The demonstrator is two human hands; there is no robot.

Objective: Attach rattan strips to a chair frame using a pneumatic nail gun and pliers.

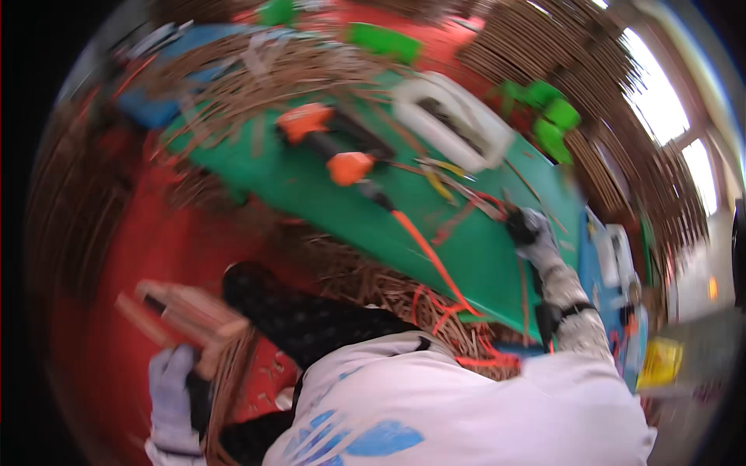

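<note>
My right hand, in a pale glove with a dark palm, reaches over the green tabletop. Its fingers close round red-handled pliers lying near the table's right side. Beside them are yellow-handled pliers. Low on the left, my left hand wears a similar glove and grips the edge of a brown wicker piece next to my leg. Blur hides the exact finger placement there. Light wooden blocks or slats extend beyond that hand.
An orange-and-black power tool lies on the table, its orange cable running over the near edge. Behind stands a cut-open white plastic container. Brown strips heap at the far left; more strips lie below the table.
</note>
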